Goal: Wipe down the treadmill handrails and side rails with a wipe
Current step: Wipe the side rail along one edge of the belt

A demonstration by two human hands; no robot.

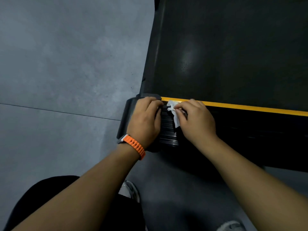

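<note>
Currently pinching crumpled white wipe (173, 112) between right hand (195, 121) fingers (179, 106), holding it against ribbed rail (168, 131) just beside yellow stripe (250, 107). Resting left hand (145, 121) on rail end, fingers curling just beside wipe; whether gripping, impossible to tell. Wearing orange strap (135, 146) on left wrist.

To the left, bare floor (58, 72) gives me wide passage. Ahead, the belt (233, 47) lies flat past the yellow strip (250, 107). On the side rail (168, 130), my left hand (144, 120) and right hand (196, 121) crowd together, the wipe (176, 120) between them.
</note>
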